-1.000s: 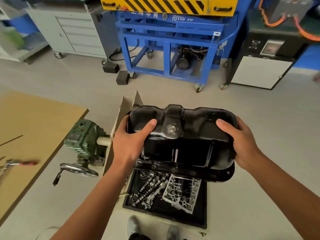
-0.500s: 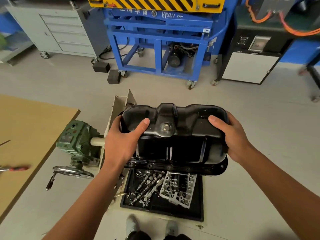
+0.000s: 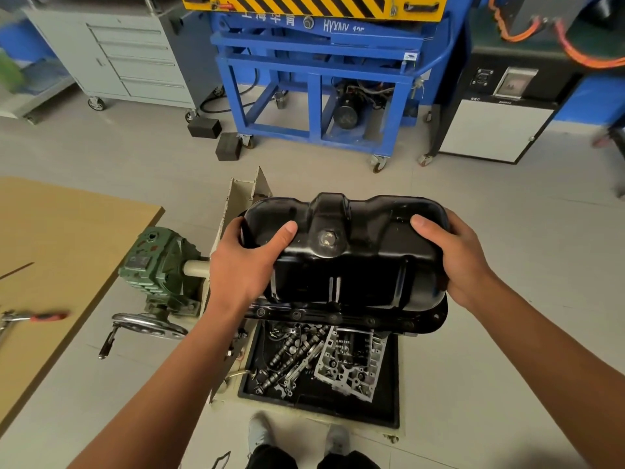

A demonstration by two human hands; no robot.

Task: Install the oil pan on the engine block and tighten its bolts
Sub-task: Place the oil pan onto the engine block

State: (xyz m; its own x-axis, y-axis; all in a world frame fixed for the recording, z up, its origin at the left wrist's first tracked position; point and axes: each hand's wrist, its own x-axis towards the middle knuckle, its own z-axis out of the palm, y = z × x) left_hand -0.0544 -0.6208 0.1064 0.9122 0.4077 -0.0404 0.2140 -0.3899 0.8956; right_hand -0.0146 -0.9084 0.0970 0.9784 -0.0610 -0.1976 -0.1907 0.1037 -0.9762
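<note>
left hand [image 3: 245, 265], right hand [image 3: 455, 257]: both gripping oil pan [image 3: 341, 255] ends | pan: glossy black, sump upward, bolts in flange

A green cast-metal gearbox [image 3: 159, 265] sits on the floor, its chrome handwheel [image 3: 148, 328] just nearer the viewer. Left of the gearbox lies a flat tan board [image 3: 61, 238] carrying a red-handled tool [image 3: 47, 315] (blurred). To its right, a shallow black tray [image 3: 389, 401] holds steel camshafts [image 3: 291, 353] and a grey cylinder head [image 3: 351, 363]. Well behind it stand a grey wheeled drawer cabinet [image 3: 135, 62] and a blue steel frame on castors [image 3: 318, 79].
</note>
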